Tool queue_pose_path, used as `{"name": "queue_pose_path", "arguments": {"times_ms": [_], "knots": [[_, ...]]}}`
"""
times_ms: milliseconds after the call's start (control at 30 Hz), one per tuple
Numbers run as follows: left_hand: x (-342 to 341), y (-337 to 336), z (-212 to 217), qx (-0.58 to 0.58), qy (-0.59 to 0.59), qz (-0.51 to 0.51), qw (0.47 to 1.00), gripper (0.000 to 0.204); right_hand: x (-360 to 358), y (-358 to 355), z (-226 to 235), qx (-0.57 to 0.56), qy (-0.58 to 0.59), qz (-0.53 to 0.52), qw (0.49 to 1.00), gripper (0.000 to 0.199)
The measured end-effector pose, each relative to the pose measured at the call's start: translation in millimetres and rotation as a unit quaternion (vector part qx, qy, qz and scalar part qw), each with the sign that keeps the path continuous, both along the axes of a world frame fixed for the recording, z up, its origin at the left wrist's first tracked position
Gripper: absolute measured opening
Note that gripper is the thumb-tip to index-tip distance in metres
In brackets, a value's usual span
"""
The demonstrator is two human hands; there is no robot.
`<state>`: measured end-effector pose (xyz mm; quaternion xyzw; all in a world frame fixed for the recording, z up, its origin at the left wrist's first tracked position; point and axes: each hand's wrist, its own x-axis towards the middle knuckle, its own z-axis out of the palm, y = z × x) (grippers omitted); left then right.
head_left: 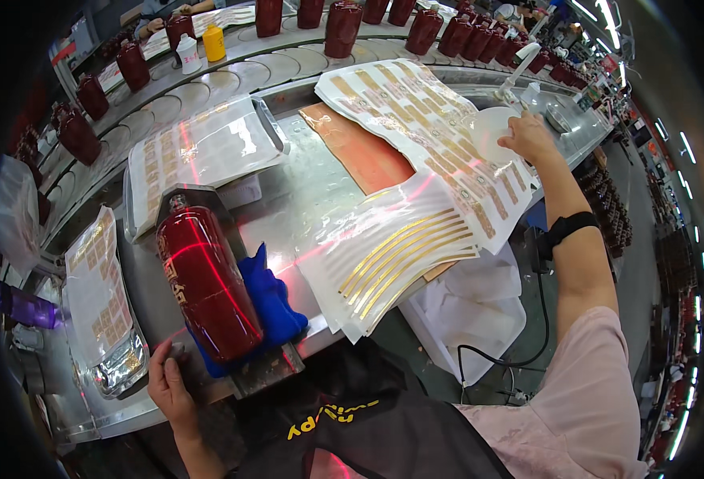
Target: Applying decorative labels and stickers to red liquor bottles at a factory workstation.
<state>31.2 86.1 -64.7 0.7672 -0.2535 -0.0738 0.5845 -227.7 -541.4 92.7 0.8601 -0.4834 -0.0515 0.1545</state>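
Note:
A glossy dark red bottle [208, 279] lies tilted in a dark cradle, its neck pointing away from me. A blue cloth [272, 299] is tucked beneath and beside it. At the table's front edge, just left of the bottle's base, my left hand [172, 383] rests with loosely extended fingers and holds nothing. My right hand [529, 137] reaches far right, fingers curled together at a pale round object [492, 132]; what they grip is hidden. Below that hand spread decal sheets with gold-brown patterns [432, 112], and nearer me a sheet with curved gold stripes [404, 255].
Red bottles [342, 30] stand along a curved conveyor at the back, with white [187, 56] and yellow [214, 43] containers. Trays with decal sheets [200, 148] sit at left. A white bin [480, 311] and black cable [545, 319] are below right. Another person's hand [155, 25] shows far left.

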Motion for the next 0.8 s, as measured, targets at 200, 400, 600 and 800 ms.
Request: {"name": "queue_pose_path", "arguments": {"times_ms": [200,400,600,800], "knots": [[1,0,1,0.050,-0.053,0.007,0.997,0.030,-1,7,1,-0.051,-0.025,0.027,0.998,0.037],[2,1,1,0.055,-0.063,-0.002,0.996,0.030,1,11,6,-0.058,0.002,0.008,0.998,0.039],[3,0,-1,0.043,-0.040,-0.003,0.998,0.030,2,20,11,-0.076,0.017,-0.012,0.997,0.040],[-1,-3,4,0.045,-0.041,0.021,0.998,0.030,9,20,10,-0.083,-0.004,-0.017,0.996,0.039]]}}
